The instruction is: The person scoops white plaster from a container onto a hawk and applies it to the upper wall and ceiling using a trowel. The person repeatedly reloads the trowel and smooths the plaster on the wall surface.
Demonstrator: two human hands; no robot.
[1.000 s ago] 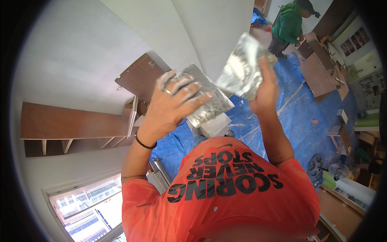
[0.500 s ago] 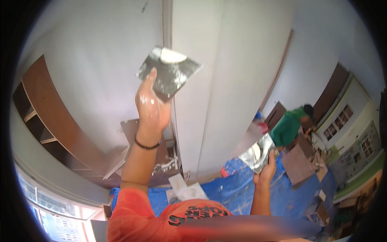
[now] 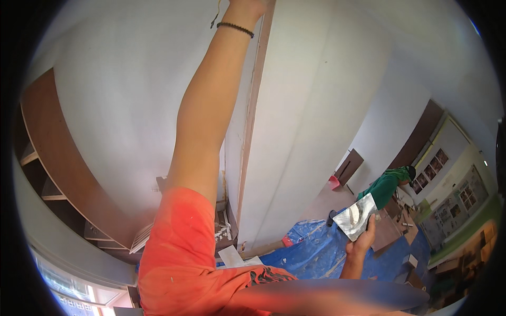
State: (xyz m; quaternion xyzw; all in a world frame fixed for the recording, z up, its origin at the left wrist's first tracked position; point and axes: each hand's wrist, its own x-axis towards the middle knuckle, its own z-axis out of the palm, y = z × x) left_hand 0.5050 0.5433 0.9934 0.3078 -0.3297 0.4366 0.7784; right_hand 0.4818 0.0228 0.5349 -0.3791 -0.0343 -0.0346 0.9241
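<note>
My left arm reaches high up along the white wall (image 3: 295, 105), beside a vertical trim strip (image 3: 253, 137). Only the base of my left hand (image 3: 253, 6) shows at the top edge; its fingers and anything in them are cut off. A dark beaded bracelet (image 3: 234, 29) circles that wrist, and a thin cord hangs left of it. At the lower right, my right hand (image 3: 363, 237) is closed on a square silvery metal plate (image 3: 353, 218) with a pale smear on its face.
A co-worker (image 3: 385, 184) in green bends over boards (image 3: 385, 231) at the right. Blue sheeting (image 3: 305, 247) covers the floor, with pale scraps (image 3: 232, 255) by the wall. Brown wooden shelving (image 3: 68, 168) lines the left, above a window (image 3: 79, 295).
My left hand has risen from mid-view to the top edge, taking the plate it held out of sight. My right hand with its plate has shifted down and right from a second ago.
</note>
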